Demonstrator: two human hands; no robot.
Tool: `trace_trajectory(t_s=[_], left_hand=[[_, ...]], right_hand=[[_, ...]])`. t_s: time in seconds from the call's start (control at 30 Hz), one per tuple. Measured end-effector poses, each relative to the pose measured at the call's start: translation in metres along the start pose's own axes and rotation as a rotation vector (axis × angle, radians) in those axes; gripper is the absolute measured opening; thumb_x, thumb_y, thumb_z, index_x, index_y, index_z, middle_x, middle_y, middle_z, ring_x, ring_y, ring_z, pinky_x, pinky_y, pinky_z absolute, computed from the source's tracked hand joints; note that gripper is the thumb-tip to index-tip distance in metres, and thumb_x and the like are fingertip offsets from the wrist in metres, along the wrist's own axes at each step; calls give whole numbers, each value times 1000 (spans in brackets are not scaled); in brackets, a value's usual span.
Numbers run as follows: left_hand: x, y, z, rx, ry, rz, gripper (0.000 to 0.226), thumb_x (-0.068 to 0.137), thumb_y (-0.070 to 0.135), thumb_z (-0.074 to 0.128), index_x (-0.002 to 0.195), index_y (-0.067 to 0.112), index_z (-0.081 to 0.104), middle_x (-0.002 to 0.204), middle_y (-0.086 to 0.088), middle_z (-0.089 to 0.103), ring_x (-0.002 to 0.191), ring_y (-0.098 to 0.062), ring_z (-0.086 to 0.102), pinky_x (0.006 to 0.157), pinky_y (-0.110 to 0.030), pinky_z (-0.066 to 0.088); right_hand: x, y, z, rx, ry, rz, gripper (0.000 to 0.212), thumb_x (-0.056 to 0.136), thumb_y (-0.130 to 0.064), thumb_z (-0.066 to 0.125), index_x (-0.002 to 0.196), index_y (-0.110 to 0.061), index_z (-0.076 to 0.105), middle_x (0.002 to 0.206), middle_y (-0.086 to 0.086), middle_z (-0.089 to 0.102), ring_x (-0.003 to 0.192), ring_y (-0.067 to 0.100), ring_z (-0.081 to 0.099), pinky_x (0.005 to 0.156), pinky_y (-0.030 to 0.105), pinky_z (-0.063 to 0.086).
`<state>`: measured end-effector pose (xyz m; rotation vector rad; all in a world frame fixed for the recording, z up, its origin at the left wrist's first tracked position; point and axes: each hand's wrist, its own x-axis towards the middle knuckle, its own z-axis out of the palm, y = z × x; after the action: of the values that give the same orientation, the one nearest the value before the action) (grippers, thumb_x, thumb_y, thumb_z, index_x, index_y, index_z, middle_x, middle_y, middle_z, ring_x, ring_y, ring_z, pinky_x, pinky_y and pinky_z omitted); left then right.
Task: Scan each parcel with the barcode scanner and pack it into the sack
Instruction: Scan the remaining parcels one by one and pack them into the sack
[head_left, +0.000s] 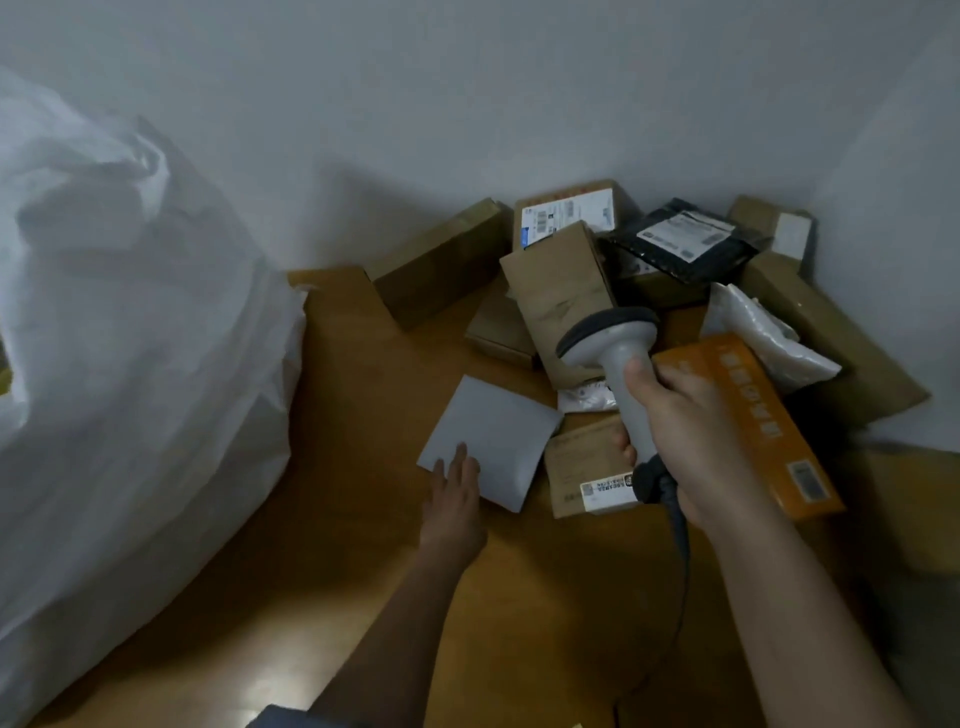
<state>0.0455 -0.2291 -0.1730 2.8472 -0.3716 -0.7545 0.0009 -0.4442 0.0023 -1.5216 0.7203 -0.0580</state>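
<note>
r hand (691, 436) round scanner (618, 364), thumb up

A flat grey parcel (491, 441) lies on the wooden floor at centre. The grey barcode scanner (615, 358) is upright at 3 o'clock of it, head tilted away. The white sack (130, 338) bulges at 9 o'clock.

A makeshift parcel-sorting corner in a plain room

We see a heap of brown cardboard boxes (556, 306), a black plastic mailer bag with a white shipping label (685, 239) and a long orange carton (748, 421) piled on a bare wooden floor (322, 571) against plain white walls (415, 104), beside a large white woven sack (119, 332).
</note>
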Motion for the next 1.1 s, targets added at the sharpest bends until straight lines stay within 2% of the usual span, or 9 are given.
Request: trace_trajectory(t_s=[0.17, 0.23, 0.33, 0.43, 0.53, 0.63, 0.8, 0.97, 1.1], left_hand=[[15, -7, 10, 135, -11, 45, 74, 101, 16, 41, 155, 34, -7, 165, 5, -3, 150, -34, -9, 119, -56, 9], [19, -6, 11, 144, -55, 42, 59, 106, 24, 31, 154, 41, 1, 164, 6, 6, 150, -34, 0, 118, -56, 8], [21, -4, 10, 145, -33, 35, 53, 105, 14, 28, 151, 38, 23, 162, 4, 21, 148, -32, 17, 119, -52, 12], [17, -8, 4, -169, 42, 77, 40, 106, 11, 31, 142, 21, 46, 142, -4, 51, 123, -23, 50, 105, -39, 39], [3, -8, -14, -504, 83, -10, 34, 108, 27, 29, 135, 16, 47, 123, -6, 56, 88, -9, 50, 80, -31, 42], [-11, -10, -37, -645, 179, -35, 39, 106, 41, 27, 134, 24, 47, 118, 4, 57, 94, -11, 55, 75, -28, 44], [-46, -4, -86, -1042, 384, 117, 30, 105, 39, 36, 108, 21, 60, 93, 5, 66, 81, -8, 66, 61, -19, 51], [-80, 0, -121, -1340, 381, 84, 24, 106, 25, 39, 108, 19, 62, 100, -1, 71, 93, -14, 70, 73, -27, 57], [-100, 4, -136, -1556, 306, 28, 25, 105, 23, 38, 109, 19, 63, 112, -7, 70, 110, -26, 65, 96, -46, 52]], right_hand=[[5, 11, -9, 27, 39, 52, 30, 100, -40, 49, 89, -17, 63, 58, 4, 56, 46, 13, 56, 44, 26, 45], [5, 13, -12, 22, 49, 64, 29, 101, -39, 48, 90, -16, 63, 61, 7, 55, 44, 13, 55, 43, 24, 43], [1, 13, -13, 44, 57, 68, 29, 101, -38, 48, 91, -15, 62, 65, 9, 55, 46, 14, 55, 44, 26, 43], [-4, 9, -10, 45, 50, 58, 28, 101, -39, 48, 93, -17, 62, 69, 11, 55, 45, 13, 54, 43, 27, 42], [-12, 4, -5, 34, 41, 25, 27, 101, -38, 48, 95, -17, 62, 66, 9, 56, 44, 12, 55, 43, 27, 43], [-22, -1, 2, 65, 43, 6, 25, 101, -38, 49, 99, -17, 62, 69, 9, 58, 44, 9, 56, 41, 23, 43], [-42, -3, 16, 88, 87, -64, 23, 94, -34, 63, 99, -12, 61, 65, 3, 59, 47, 8, 57, 46, 25, 46], [-60, -4, 23, 84, 139, -117, 30, 86, -29, 73, 105, -12, 58, 73, 7, 61, 44, 3, 56, 42, 18, 45], [-73, -5, 22, 40, 150, -122, 40, 83, -29, 77, 110, -10, 56, 79, 10, 64, 51, 10, 59, 46, 21, 46]])
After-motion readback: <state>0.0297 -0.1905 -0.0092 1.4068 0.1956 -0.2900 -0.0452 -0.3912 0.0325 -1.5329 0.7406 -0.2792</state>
